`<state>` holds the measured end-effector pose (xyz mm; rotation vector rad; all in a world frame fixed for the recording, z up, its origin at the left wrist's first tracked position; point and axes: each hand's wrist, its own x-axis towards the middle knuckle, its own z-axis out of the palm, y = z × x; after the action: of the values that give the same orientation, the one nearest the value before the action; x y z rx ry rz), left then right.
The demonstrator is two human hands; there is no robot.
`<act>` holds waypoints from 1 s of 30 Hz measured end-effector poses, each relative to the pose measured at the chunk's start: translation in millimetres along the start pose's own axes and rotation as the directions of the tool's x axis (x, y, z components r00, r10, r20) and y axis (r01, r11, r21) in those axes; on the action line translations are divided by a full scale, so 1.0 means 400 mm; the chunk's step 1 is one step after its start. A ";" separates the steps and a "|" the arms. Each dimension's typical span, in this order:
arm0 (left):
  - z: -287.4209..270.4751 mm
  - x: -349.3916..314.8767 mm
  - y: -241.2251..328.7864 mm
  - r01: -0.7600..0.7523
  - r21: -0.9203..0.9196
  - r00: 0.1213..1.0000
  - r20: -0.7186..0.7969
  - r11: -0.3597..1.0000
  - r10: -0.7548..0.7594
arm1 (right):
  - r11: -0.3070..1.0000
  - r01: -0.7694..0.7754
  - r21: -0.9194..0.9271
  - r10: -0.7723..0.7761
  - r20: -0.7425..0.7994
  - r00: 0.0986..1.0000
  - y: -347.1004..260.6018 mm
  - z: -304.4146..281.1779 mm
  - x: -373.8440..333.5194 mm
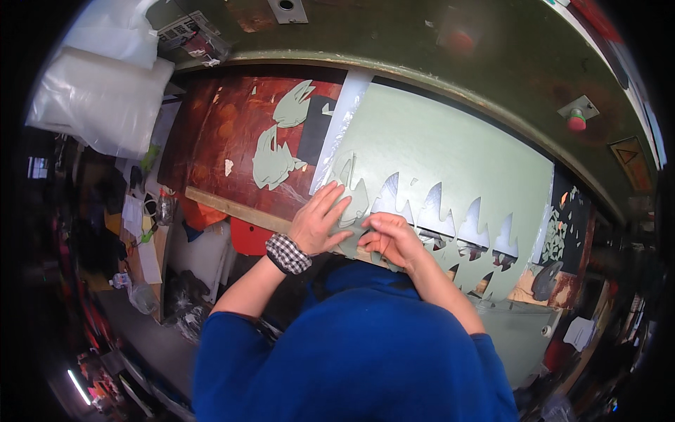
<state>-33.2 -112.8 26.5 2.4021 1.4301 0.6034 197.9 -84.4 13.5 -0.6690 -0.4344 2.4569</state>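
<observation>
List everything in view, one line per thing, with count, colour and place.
large pale green sheet with jagged cut-outs: one, pale green, centre-right on the bench.
loose pale green cut shapes: two, pale green, on the reddish-brown board at left.
clear plastic strip: one, translucent, along the sheet's left edge.
wooden strip: one, tan, front edge of the board.
clear plastic bags: a pile, whitish, upper left.
red button: one, upper right on the green machine frame.
left hand: flat on the sheet.
right hand: pinching the sheet's edge.
</observation>
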 end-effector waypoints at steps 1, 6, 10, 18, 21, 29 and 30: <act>0.012 -0.003 0.005 0.029 -0.038 0.998 -0.054 0.999 -0.031 | 0.997 -0.005 0.082 0.003 0.023 1.000 0.003 -0.008 0.012; -0.033 0.063 -0.018 -0.081 0.039 0.992 -0.092 0.996 0.084 | 0.997 0.039 0.074 -0.035 -0.047 0.998 0.007 0.011 0.006; -0.139 0.115 -0.112 0.285 -0.036 0.850 -0.453 0.958 -0.270 | 0.833 0.123 -0.539 -0.256 -0.179 0.950 -0.023 0.045 -0.038; -0.156 0.187 -0.138 0.275 0.105 0.956 -0.135 0.956 -0.260 | 0.907 0.206 -0.368 -0.323 -0.292 0.900 -0.108 -0.012 -0.147; -0.213 0.203 -0.105 0.249 -0.843 0.817 -0.081 0.476 -0.571 | 0.863 0.102 -0.495 -0.326 -0.392 0.860 -0.132 -0.032 -0.172; -0.189 0.245 -0.123 0.373 -0.672 0.863 -0.001 0.640 -0.505 | 0.855 0.195 -0.480 -0.400 -0.373 0.837 -0.113 -0.055 -0.209; -0.189 0.232 -0.116 0.417 -0.706 0.852 0.084 0.573 -0.517 | 0.855 0.224 -0.467 -0.407 -0.339 0.848 -0.113 -0.058 -0.212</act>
<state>-66.2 -7.2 91.3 1.3224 1.4447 0.9597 291.2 -94.3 45.0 -1.1754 -0.8246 1.8336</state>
